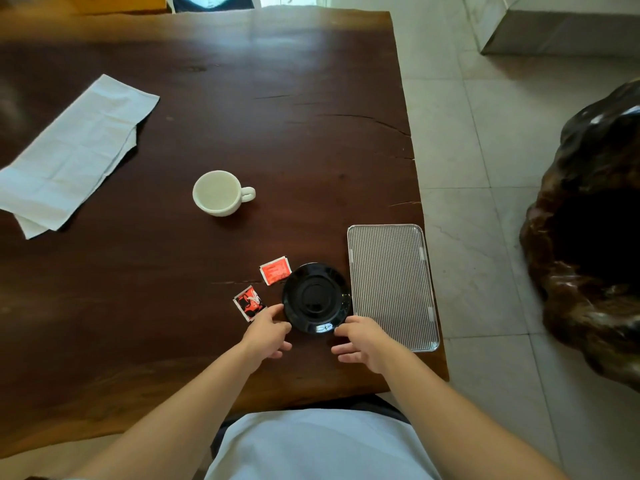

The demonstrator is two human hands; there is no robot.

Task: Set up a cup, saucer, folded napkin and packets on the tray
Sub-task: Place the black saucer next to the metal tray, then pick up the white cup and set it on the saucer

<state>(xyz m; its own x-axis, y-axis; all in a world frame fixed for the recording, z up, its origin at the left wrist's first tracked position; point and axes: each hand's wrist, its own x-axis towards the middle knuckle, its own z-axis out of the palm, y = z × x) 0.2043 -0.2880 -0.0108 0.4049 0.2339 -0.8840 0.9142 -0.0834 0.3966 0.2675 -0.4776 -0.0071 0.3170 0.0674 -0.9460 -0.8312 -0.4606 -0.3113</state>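
Observation:
A black saucer (316, 297) lies on the dark wooden table, just left of a ribbed silver tray (391, 285) at the table's right edge. My left hand (268, 336) touches the saucer's near-left rim, fingers apart. My right hand (360, 339) touches its near-right rim, fingers curled loosely. Whether either hand grips the saucer is unclear. Two red packets lie left of the saucer: one plain (275, 270), one red and black (250, 303). A white cup (218, 192) stands empty further back. An unfolded white napkin (72, 154) lies at the far left.
The table's right edge (415, 174) drops to a pale tiled floor. A large dark carved wooden piece (592, 237) stands on the floor to the right. A grey block (561, 29) sits at the back right.

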